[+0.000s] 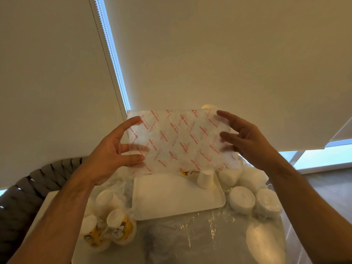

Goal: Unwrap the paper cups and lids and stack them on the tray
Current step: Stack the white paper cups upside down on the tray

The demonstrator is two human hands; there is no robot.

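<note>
A flat clear plastic wrapper (181, 140) with red print is held up above the table between both hands. My left hand (112, 151) pinches its left edge, thumb in front and fingers behind. My right hand (245, 138) holds its right edge with fingers spread. Below it lies a white tray (171, 197). One white paper cup (205, 178) stands upside down at the tray's far right corner. Wrapped paper cups (108, 225) with yellow print lie left of the tray. Wrapped stacks of white lids (242, 200) lie to its right.
Crumpled clear plastic film (190, 231) covers the table in front of the tray. A further wrapped white bundle (264, 242) lies at the near right. A dark woven chair (28, 187) stands at the left. Roller blinds fill the background.
</note>
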